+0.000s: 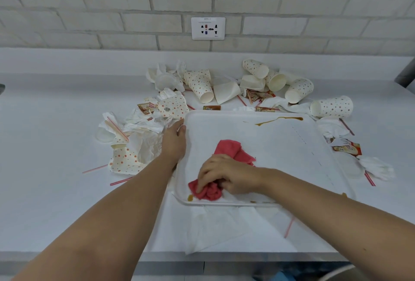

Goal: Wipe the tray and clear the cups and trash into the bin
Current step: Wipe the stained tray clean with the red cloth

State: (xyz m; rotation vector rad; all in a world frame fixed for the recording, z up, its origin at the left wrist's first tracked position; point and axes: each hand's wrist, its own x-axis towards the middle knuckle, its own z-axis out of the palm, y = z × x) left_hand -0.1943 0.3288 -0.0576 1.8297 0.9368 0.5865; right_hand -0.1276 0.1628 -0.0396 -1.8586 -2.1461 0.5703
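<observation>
Fingers [203, 183] of right hand [224, 174] curl round bunched red cloth [231, 149], pressing it into near-left corner of tray [269, 150]. Left hand [174, 140] grips left rim. Risk: hard strokes skid tray into cups [173, 106]; brown spill [278, 120] smears.

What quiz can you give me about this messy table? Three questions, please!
1. True or false: the right hand holds a red cloth on the tray.
2. Where is the long brown streak? A: by the tray's far edge. B: on the wall. C: inside a cup.
3. Fill in: the left hand holds the tray's far-left ____.

Key: 1 true. 2 A. 3 corner.
</observation>
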